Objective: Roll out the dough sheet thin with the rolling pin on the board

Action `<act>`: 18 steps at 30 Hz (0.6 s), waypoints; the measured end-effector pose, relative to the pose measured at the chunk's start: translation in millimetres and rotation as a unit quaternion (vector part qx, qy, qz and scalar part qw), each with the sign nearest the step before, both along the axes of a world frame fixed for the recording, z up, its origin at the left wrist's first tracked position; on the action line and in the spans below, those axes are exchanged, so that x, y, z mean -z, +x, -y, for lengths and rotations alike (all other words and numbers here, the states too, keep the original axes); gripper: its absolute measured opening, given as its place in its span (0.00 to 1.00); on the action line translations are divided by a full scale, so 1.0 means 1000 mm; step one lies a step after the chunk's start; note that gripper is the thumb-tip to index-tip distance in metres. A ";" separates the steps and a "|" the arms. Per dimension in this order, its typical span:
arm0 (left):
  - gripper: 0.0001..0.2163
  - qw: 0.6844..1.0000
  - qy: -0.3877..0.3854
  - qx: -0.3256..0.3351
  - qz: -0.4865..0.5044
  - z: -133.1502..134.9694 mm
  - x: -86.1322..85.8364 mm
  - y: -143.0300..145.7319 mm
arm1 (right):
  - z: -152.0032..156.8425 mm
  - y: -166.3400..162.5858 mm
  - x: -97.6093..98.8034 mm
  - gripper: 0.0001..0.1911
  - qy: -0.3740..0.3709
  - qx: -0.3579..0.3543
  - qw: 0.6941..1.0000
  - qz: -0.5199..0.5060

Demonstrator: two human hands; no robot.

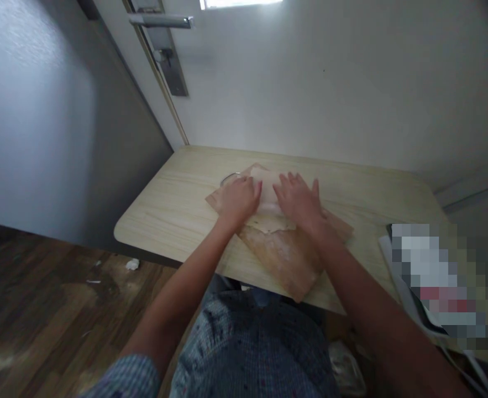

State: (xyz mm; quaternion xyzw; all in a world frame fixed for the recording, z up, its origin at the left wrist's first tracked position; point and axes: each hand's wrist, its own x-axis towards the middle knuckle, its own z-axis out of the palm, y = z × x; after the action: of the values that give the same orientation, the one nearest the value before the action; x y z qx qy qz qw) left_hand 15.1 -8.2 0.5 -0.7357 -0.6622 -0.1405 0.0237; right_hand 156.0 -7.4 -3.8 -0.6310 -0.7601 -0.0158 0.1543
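Observation:
A pale, flat sheet that looks like dough (271,222), ragged along its near edge, lies on a brown sheet or thin board (283,257) set askew on the table. Across the pale sheet, between my hands, runs a lighter horizontal band, either a fold or a roller; I cannot tell which. My left hand (240,198) presses on its left side, fingers curled and slightly blurred, hiding whatever is under them. On the right side, my right hand (299,199) lies palm down with its fingers spread. Behind my left hand shows a thin metal ring or rim (229,178).
The light wooden table (164,193) stands against a white door (310,99) with a metal handle (161,21). At the table's right lies a dark-edged flat item, mostly blurred out, with a white cable (478,370). A crumpled white scrap (132,264) is on the wooden floor.

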 end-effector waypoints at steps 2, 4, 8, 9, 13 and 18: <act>0.24 1.000 -0.029 -0.004 0.007 -0.025 -0.005 0.000 | -0.024 -0.001 -0.004 0.24 -0.018 0.022 1.000 -0.008; 0.24 0.999 -0.034 -0.009 0.010 -0.034 -0.007 0.000 | -0.030 -0.001 -0.006 0.24 -0.031 0.025 0.999 -0.012; 0.21 1.000 0.012 0.009 -0.003 0.001 0.001 -0.001 | 0.007 -0.002 -0.003 0.25 -0.026 -0.008 1.000 -0.003; 0.21 1.000 0.022 0.012 -0.008 0.016 0.004 -0.002 | 0.022 -0.002 -0.001 0.25 -0.025 -0.022 0.999 0.003; 0.17 0.998 0.054 0.023 -0.005 0.074 0.013 -0.008 | 0.079 -0.007 0.007 0.24 0.014 -0.047 0.999 0.016; 0.17 0.998 0.039 0.038 0.030 0.109 0.019 -0.013 | 0.111 0.001 0.017 0.21 0.037 -0.095 0.995 0.024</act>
State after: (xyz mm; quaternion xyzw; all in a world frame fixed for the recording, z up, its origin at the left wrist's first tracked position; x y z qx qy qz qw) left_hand 1.9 -117.2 -18.0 -0.7543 -0.6281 -0.1890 0.0266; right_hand 156.9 -118.3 -20.8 -0.5492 -0.8189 -0.0444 0.1607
